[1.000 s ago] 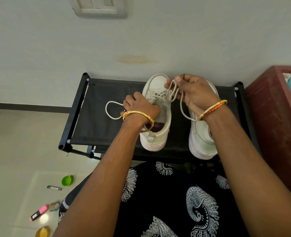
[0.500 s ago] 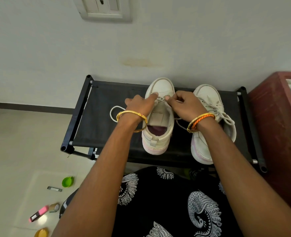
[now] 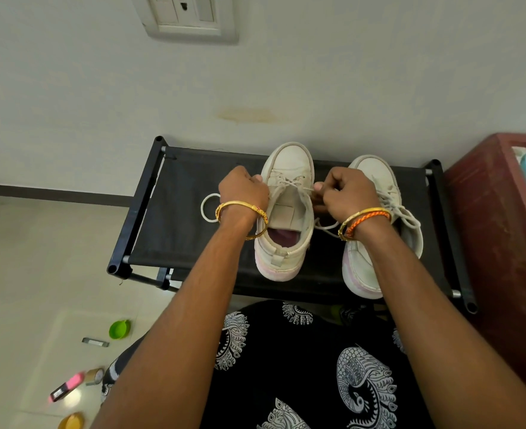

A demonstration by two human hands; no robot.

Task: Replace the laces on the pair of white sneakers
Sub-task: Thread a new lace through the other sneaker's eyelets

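Two white sneakers stand on a black fabric rack (image 3: 193,243), toes toward the wall. The left sneaker (image 3: 286,243) has only its lowest eyelets laced, its tongue lying bare. My left hand (image 3: 243,190) grips one end of its white lace (image 3: 289,184) at the shoe's left side. My right hand (image 3: 345,193) pinches the other end at the right side. The lace runs taut between them across the shoe. A slack loop of lace (image 3: 207,209) lies on the rack left of my left wrist. The right sneaker (image 3: 379,181) is fully laced, partly behind my right forearm.
A dark red cabinet (image 3: 503,227) stands close on the right of the rack. The wall rises directly behind the shoes. On the floor at lower left lie a green lid (image 3: 119,329), a pink marker (image 3: 66,387), a tape roll (image 3: 94,376) and small items.
My right hand came down from above the shoes, where it held lace loops. Both hands then moved apart to either side of the left sneaker, drawing the lace taut.
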